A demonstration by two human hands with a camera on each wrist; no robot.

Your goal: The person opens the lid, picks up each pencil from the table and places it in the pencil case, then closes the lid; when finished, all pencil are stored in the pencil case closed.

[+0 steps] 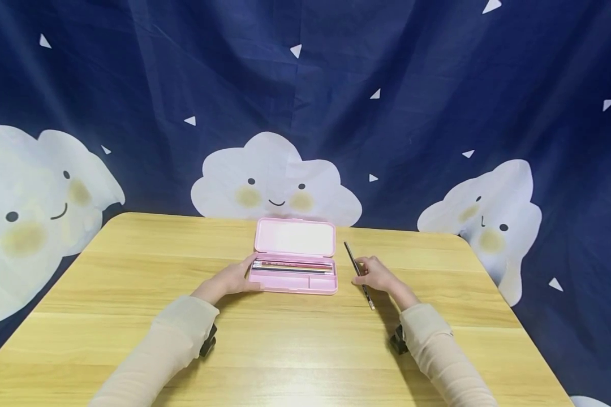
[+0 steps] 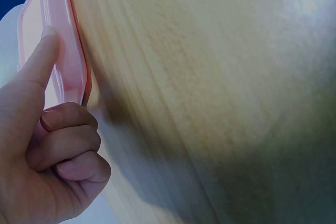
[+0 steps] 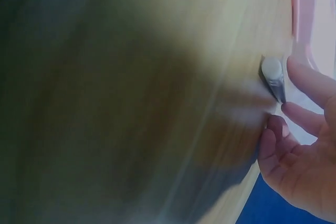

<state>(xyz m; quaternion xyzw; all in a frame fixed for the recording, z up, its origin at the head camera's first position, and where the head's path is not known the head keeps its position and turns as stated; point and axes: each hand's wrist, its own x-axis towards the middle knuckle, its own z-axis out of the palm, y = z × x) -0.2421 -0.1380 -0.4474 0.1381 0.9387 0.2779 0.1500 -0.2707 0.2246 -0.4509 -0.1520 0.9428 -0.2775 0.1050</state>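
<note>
A pink pencil case [image 1: 285, 289] lies open on the table, its lid tipped back. Several pencils [image 1: 292, 265] lie side by side in its rear compartment. At the case's left end, my left hand [image 1: 232, 278] holds it with the thumb at the front and a finger at the back corner. In the left wrist view the thumb stretches along the pink wall while the other fingers curl. Right of the case, my right hand [image 1: 377, 275] pinches a dark pencil [image 1: 366, 295] near its middle. Its pale eraser end [image 3: 272, 68] points toward the camera in the right wrist view.
The wooden table [image 1: 295, 350] has rounded far corners. Behind its far edge hangs a dark blue curtain [image 1: 336, 113] printed with clouds. The front of the case has a long compartment [image 1: 280, 278] and a small square one [image 1: 322, 282].
</note>
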